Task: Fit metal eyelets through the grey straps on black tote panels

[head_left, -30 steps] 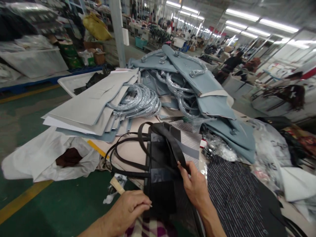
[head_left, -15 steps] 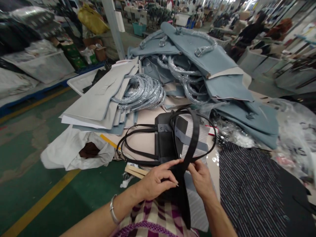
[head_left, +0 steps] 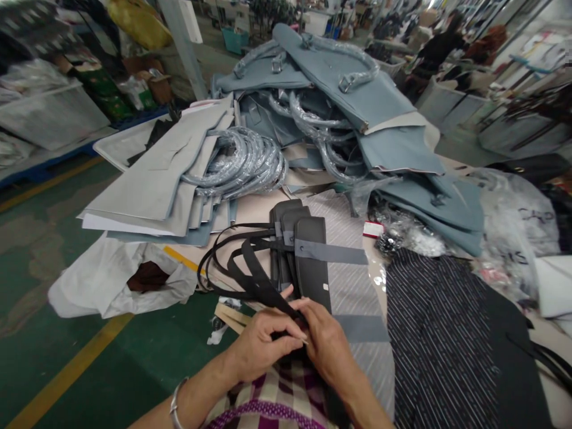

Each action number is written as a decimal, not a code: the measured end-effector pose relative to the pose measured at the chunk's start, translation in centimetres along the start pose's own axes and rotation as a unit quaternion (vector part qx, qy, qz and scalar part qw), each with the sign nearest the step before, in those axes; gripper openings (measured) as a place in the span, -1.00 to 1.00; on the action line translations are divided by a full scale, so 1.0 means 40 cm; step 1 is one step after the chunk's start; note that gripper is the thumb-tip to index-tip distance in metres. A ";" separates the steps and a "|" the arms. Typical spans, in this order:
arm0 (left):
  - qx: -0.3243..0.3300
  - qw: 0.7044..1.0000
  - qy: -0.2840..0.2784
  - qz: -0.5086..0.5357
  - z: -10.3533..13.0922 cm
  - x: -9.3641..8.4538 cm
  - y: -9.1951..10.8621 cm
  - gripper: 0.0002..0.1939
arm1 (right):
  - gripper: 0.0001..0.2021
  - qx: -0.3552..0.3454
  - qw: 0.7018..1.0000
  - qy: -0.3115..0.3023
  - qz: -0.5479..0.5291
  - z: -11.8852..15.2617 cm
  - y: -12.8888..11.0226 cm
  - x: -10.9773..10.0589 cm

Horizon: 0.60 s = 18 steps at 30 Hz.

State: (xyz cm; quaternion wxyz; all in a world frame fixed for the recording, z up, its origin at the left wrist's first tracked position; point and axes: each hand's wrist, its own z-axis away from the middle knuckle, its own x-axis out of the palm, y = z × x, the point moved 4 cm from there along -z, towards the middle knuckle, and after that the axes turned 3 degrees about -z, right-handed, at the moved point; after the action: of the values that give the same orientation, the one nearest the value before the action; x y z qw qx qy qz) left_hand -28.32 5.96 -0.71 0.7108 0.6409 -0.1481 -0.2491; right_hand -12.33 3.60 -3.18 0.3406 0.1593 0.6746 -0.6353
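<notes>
My left hand [head_left: 261,342] is closed in a pinch at the near edge of the table, a tiny pale tip showing at its fingertips that I cannot make out. Against it, my right hand [head_left: 326,336] has its fingers closed on a black strap [head_left: 259,280], which loops away to the left. Beyond the hands several black bag panels [head_left: 311,238] lie overlapped, with grey strips across them and more thin black straps at their left. Under them spreads a grey striped lining [head_left: 353,292]. Part of the black piece below my hands is hidden.
Blue-grey bag pieces [head_left: 339,77] are heaped at the back, with plastic-wrapped handles [head_left: 250,161] and stacked panels [head_left: 156,173] at left. Dark striped fabric [head_left: 429,333] lies right, near clear plastic bags [head_left: 513,208]. A white cloth sack [head_left: 93,280] hangs at the left edge.
The black strap has swung from standing upright in a loop to lying over toward the left. My right hand has come in close to my left, uncovering the black panels and striped lining.
</notes>
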 end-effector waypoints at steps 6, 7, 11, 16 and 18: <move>-0.041 0.997 0.063 -0.002 0.018 -0.064 -0.046 -0.83 | -0.68 0.134 0.963 0.124 -0.199 0.011 0.017 -0.143; -0.049 0.997 0.062 -0.004 0.021 -0.076 -0.053 -0.82 | -0.68 0.180 0.935 0.163 -0.260 0.016 0.023 -0.189; -0.096 0.994 0.056 0.008 0.031 -0.111 -0.085 -0.74 | -0.57 0.276 0.811 0.292 -0.425 0.036 0.030 -0.346; -0.181 0.983 0.016 0.035 0.037 -0.125 -0.158 -0.70 | -0.52 0.325 0.750 0.405 -0.409 0.063 0.039 -0.434; -0.198 0.980 -0.005 0.028 0.049 -0.130 -0.191 -0.71 | -0.49 0.323 0.731 0.420 -0.431 0.073 0.049 -0.436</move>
State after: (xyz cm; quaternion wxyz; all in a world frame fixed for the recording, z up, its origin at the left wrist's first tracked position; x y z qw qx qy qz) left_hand -34.94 6.72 -7.42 0.8295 0.4821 -0.1176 -0.2564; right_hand 2.18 4.85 7.02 -0.3597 0.2029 0.4996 -0.7615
